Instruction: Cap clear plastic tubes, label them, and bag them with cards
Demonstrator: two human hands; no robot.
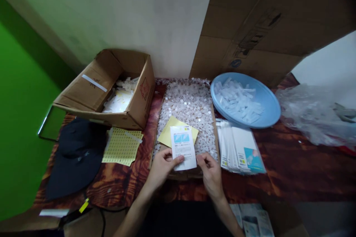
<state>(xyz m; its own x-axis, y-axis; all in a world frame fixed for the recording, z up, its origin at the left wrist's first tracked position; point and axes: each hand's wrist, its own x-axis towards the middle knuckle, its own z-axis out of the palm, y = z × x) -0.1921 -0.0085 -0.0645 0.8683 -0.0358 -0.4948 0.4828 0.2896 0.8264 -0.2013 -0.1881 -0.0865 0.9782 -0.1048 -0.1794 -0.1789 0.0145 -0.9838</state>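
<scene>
A white printed packet [183, 148] with two small blue pictures is held upright-facing before me. My left hand [164, 164] pinches its lower left edge, thumb over the front. At its lower right edge is my right hand [209, 170], thumb and forefinger pressed together; whether it grips the packet or a tiny sticker cannot be made out. Behind the packet lies a yellow sheet [166, 133], partly covered. Under both spreads a cardboard tray [214, 133] full of small whitish translucent pieces [186, 100].
An open carton [136, 113] with paper scraps stands back left. Near it lie a yellow sticker sheet [122, 146] and a dark cap [76, 155]. To the right are a blue basin [268, 107] of white strips, stacked packets [239, 148] and plastic bags [308, 111].
</scene>
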